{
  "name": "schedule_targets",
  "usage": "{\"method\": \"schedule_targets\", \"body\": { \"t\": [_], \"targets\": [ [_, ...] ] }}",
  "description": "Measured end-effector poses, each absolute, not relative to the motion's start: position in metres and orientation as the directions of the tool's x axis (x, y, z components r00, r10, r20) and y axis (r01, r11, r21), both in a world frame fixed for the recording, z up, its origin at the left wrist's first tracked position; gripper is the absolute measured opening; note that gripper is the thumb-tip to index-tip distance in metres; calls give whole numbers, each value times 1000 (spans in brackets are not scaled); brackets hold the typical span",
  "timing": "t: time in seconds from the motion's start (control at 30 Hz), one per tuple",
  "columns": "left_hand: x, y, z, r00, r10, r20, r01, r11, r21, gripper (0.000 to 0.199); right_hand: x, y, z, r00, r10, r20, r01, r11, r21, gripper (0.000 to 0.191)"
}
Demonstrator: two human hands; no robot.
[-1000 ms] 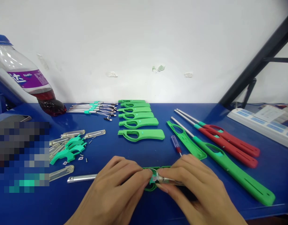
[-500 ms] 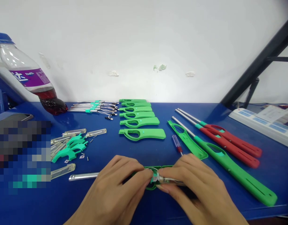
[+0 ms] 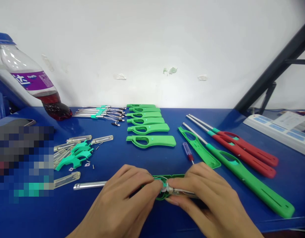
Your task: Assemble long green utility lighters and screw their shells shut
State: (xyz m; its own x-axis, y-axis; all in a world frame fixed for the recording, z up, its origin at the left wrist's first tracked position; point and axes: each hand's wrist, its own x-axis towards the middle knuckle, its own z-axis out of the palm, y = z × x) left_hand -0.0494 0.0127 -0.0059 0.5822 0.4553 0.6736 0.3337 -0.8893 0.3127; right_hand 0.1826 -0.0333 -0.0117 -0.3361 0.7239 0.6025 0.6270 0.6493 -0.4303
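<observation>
A green lighter handle half [image 3: 161, 199] lies under both hands at the front of the table. The fingers of my left hand [image 3: 127, 195] are closed at the teal trigger [image 3: 159, 178] inside it; their grip is partly hidden. My right hand [image 3: 207, 190] pinches a clear fuel tank [image 3: 186, 193] by its nozzle end, thumb and forefinger on either side. Between the fingertips of the two hands shows the small white nozzle [image 3: 164, 187]. From beneath my left hand a metal lighter tube [image 3: 90, 185] sticks out leftward. A thin white wire loops above the trigger.
Several green handle halves [image 3: 157, 141] line up behind. Wired metal tubes [image 3: 93, 114], teal triggers [image 3: 80, 153] and clear tanks [image 3: 68, 180] lie left, near a Fanta bottle [image 3: 34, 81]. Rightward are a screwdriver [image 3: 188, 150], another green half [image 3: 199, 148], assembled lighters [image 3: 251, 178] and a power strip [image 3: 279, 130].
My left fingertips have shifted slightly against the trigger and nozzle, and more of the teal part shows. My right hand keeps its pinch on the tank. The view has moved a little.
</observation>
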Motion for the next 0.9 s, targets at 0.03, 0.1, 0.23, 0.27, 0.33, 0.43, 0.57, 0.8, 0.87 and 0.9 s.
{"method": "schedule_targets", "body": {
  "t": [0.03,0.1,0.23,0.27,0.33,0.43,0.57,0.8,0.87,0.9],
  "targets": [
    [-49,12,-6,583,457,672,332,-889,316,26,183,-34,-12,-339,724,601,627,650,-429,5],
    [-49,12,-6,583,458,671,334,-888,316,28,184,-34,-12,-345,726,594,629,649,-428,4],
    [-49,12,-6,587,460,667,336,-887,316,30,184,-32,-12,-349,730,587,638,644,-422,6],
    [-49,12,-6,588,461,665,335,-887,319,29,184,-32,-11,-353,727,589,639,647,-415,7],
    [-49,13,-6,586,460,667,330,-887,322,29,184,-31,-10,-360,721,592,646,650,-399,9],
    [-49,13,-6,581,461,671,324,-887,329,30,185,-30,-9,-365,720,590,659,648,-382,14],
    [-48,12,-6,588,463,664,323,-886,333,29,185,-30,-9,-371,718,589,663,649,-373,16],
    [-49,10,-4,582,465,667,330,-885,329,29,185,-31,-9,-374,724,580,658,647,-384,15],
    [-48,11,-4,580,459,673,329,-888,322,28,185,-32,-9,-373,726,578,650,649,-395,13],
    [-48,11,-3,580,457,674,330,-888,319,27,185,-32,-9,-372,728,576,646,649,-402,13]
  ]
}}
